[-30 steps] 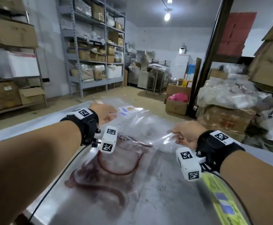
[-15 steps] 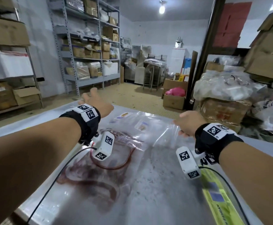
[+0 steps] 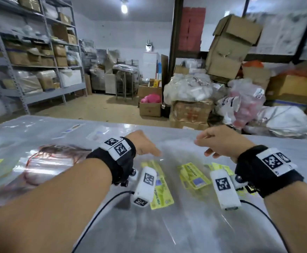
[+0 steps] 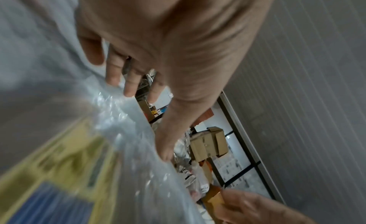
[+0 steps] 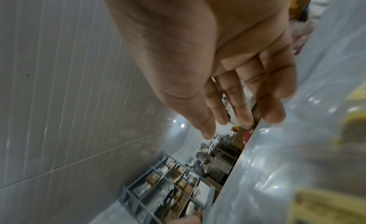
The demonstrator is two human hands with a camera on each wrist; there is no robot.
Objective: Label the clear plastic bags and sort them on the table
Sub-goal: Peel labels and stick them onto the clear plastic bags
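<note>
Several clear plastic bags cover the table (image 3: 293, 141). My left hand (image 3: 145, 146) hovers low over a clear bag (image 3: 169, 223) that lies on yellow printed labels (image 3: 161, 190). In the left wrist view the left hand (image 4: 142, 92) has relaxed fingers, and its fingertips (image 4: 128, 91) brush the bag's crinkled far edge (image 4: 126, 124). My right hand (image 3: 216, 143) floats beside it. The right wrist view shows this right hand (image 5: 237, 116) with straight fingers just above the plastic (image 5: 277, 164), holding nothing. A bag with a red cord (image 3: 45, 161) lies at the left.
Small labelled bags (image 3: 98, 134) lie toward the table's far left edge. More yellow labels (image 3: 194, 177) sit under my right wrist. Beyond the table are cardboard boxes (image 3: 191, 110), stuffed plastic sacks (image 3: 240, 105) and grey metal shelving (image 3: 39, 61).
Both hands have let go of the large clear bag at the far left and swung right and nearer, over the yellow labels. My view has turned right.
</note>
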